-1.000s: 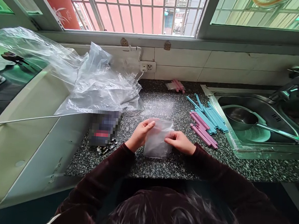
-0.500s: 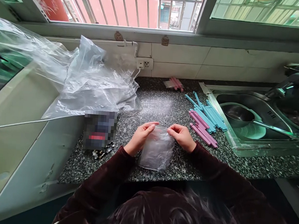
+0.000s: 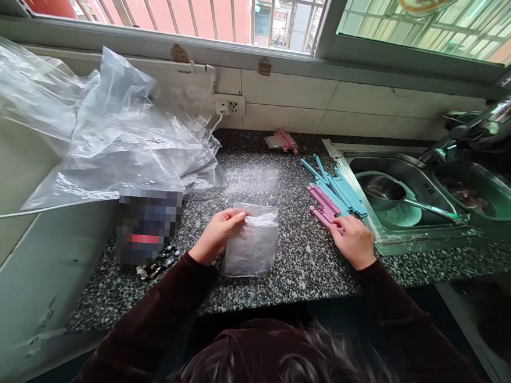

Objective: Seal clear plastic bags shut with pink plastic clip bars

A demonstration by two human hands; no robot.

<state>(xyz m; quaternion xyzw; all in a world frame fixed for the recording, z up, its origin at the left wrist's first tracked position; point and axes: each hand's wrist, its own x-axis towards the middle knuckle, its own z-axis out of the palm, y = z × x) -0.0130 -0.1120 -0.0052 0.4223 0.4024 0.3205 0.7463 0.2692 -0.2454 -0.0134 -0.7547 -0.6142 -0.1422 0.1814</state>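
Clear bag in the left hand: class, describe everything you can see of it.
The bag looks like thin, see-through plastic, whitish, glossy and finely wrinkled. It is roughly rectangular and flat, with nothing visible inside; whether it is one layer or several is unclear. The left hand grips its upper left part, thumb on top. It lies over the speckled counter, apart from the right hand.

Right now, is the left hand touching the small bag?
Touching. The head view shows the left hand pinching the small bag at its upper left, thumb over its face.
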